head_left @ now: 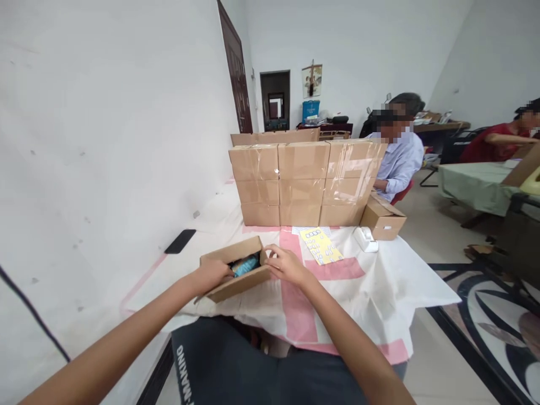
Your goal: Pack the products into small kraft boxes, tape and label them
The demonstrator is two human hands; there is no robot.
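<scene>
1. Head view from my end: the open brown rectangular cardboard box (241,286) sits at a slant on the white cloth with pink bands (350,292), so I'm using it as the landmark.
2. My left hand (214,274) is at the box's left end, fingers dipped inside. They're hidden in there, so I can't tell if they've got hold of anything.
3. My right hand (285,264) is at the other end, thumb and fingers pinching the box's end wall.
4. Inside the box, between both hands, there's a crinkly bright blue item (246,266), partly hidden by the walls.
5. Beyond the box and a bit right: a three-high stack of taped brown cartons (300,183).
6. Right of the box: a yellow sheet with blue-and-white shapes (322,246), then a small white plastic device (366,240) farther over, just beside a separate brown carton (383,219).
7. Left of the box and farther back, near the wall, lies a flat black rectangular item (180,241).
8. Way past the box, a person in a light blue shirt (399,163) sits behind the stack.
</scene>
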